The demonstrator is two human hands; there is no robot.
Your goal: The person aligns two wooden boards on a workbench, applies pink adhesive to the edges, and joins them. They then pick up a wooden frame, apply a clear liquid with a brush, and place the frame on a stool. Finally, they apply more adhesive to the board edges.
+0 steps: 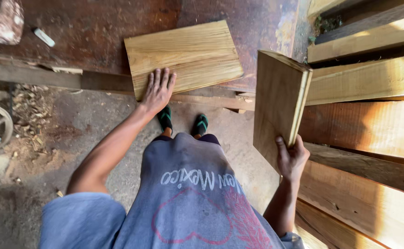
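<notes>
My left hand (157, 92), fingers spread, presses flat on the upper-centre board (183, 55); my right hand (292, 159), fingers clamped, grips an upright board (278, 103) at right.

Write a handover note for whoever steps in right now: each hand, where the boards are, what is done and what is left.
Left hand: flat on the near edge of the flat board, which lies on the dark rusty table.
Right hand: grips the bottom edge of the second board, held upright and tilted, clear of the table.
Plank stack on the right.
Done: one board lies on the table.
Left: the held board is not yet set down.
</notes>
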